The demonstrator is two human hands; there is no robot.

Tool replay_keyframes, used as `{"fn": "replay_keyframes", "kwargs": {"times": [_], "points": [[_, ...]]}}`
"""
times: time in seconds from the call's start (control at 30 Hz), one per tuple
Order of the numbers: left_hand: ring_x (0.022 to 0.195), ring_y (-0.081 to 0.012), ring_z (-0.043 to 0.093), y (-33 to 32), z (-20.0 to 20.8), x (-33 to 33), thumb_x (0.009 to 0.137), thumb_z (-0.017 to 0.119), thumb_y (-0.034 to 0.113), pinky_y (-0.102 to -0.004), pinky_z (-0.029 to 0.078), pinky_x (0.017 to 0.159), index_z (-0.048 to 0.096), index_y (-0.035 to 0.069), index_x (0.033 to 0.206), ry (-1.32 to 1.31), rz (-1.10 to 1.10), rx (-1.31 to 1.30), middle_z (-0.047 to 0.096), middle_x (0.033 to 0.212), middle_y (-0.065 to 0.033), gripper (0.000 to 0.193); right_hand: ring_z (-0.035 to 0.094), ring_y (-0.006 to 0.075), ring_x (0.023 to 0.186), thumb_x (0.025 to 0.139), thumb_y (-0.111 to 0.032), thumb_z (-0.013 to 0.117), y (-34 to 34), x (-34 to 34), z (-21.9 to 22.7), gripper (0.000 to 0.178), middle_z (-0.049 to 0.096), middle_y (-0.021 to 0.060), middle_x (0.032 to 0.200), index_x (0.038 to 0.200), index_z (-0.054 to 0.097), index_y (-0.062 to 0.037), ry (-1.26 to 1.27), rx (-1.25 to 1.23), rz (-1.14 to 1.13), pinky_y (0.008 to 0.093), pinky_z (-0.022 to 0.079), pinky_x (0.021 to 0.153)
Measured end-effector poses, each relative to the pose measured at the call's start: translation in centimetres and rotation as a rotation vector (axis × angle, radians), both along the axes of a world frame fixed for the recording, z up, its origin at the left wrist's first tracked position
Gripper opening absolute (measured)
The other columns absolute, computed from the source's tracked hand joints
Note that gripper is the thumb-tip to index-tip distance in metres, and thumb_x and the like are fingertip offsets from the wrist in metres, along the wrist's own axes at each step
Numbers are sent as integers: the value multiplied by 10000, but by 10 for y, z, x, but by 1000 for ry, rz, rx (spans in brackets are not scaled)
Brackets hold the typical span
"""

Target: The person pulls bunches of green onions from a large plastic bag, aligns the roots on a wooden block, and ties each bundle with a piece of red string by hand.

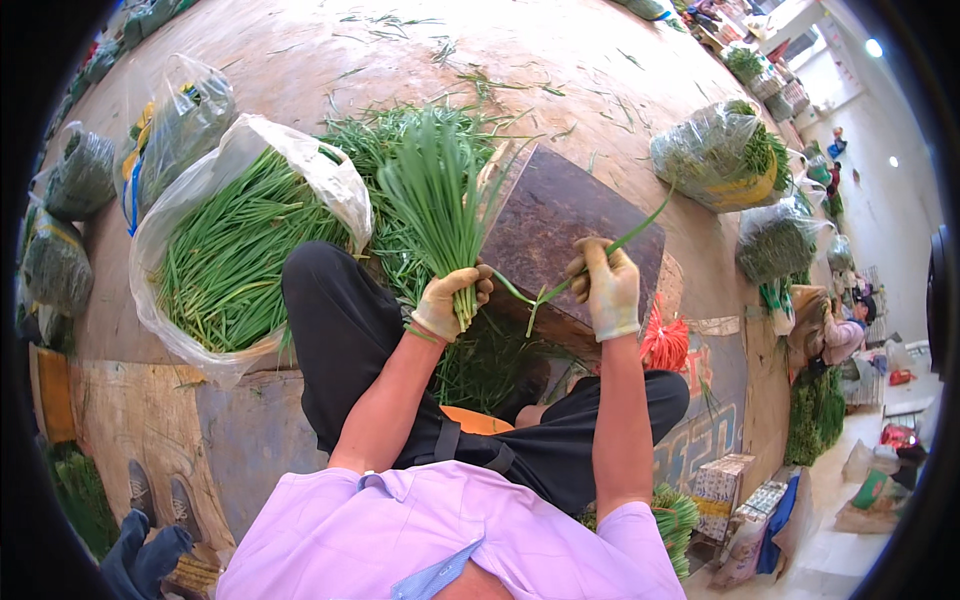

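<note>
One lilac shirt (390, 530) shows; left hand (446, 302) clasps one leafy bunch (435, 195), right hand (609, 288) pinches at least one blade (641, 228).

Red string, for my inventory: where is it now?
In the head view, the red string is right of centre, below and right of the right hand, between the dark box and right knee.

Left hand (448, 301) grips green stalks (437, 195), right hand (609, 285) a leaf (640, 227).

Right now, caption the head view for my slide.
Left hand grips a bunch of green leaves; right hand holds a long green strand.
</note>
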State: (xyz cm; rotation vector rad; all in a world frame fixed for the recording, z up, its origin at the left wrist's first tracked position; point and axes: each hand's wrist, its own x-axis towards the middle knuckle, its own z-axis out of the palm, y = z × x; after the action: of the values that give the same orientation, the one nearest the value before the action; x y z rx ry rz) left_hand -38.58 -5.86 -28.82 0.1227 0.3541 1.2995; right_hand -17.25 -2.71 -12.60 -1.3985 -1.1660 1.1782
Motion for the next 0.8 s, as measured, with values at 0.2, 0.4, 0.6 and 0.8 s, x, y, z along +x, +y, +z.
{"fn": "replay_keyframes", "kwargs": {"times": [0.2, 0.4, 0.6, 0.8], "points": [[975, -295, 709, -1, 8, 13, 891, 681, 80, -406, 592, 833, 621, 3, 1152, 65, -49, 45, 709, 1090, -153, 278, 500, 66, 437, 1020, -285, 589, 14, 2, 18, 265, 645, 42, 684, 963, 647, -33, 23, 35, -58, 219, 380, 397], [1159, -351, 642, -7, 15, 20, 894, 632, 61, -487, 526, 1001, 610, -20, 1187, 66, -162, 69, 639, 1268, -235, 304, 493, 60, 444, 1017, -271, 590, 24, -33, -19, 223, 648, 24, 689, 957, 647, -63, 35, -127, 21, 213, 366, 402], [1135, -380, 646, -11, 21, 22, 917, 598, 69, -465, 534, 992, 546, -82, 1280, -68, -244, 9, 644, 1237, -237, 396, 523, 80, 478, 1006, -259, 593, 32, -51, -46, 234, 640, 31, 711, 966, 655, -36, 38, -145, 90, 243, 403, 417], [1015, -300, 699, -6, -18, 25, 918, 620, 92, -432, 569, 921, 609, -80, 1221, -49, -252, -99, 693, 1151, -185, 349, 710, 203, 717, 882, -162, 713, 23, -57, -60, 325, 731, 126, 854, 1153, 646, 4, -153, -8, 31, 339, 561, 611]]}}
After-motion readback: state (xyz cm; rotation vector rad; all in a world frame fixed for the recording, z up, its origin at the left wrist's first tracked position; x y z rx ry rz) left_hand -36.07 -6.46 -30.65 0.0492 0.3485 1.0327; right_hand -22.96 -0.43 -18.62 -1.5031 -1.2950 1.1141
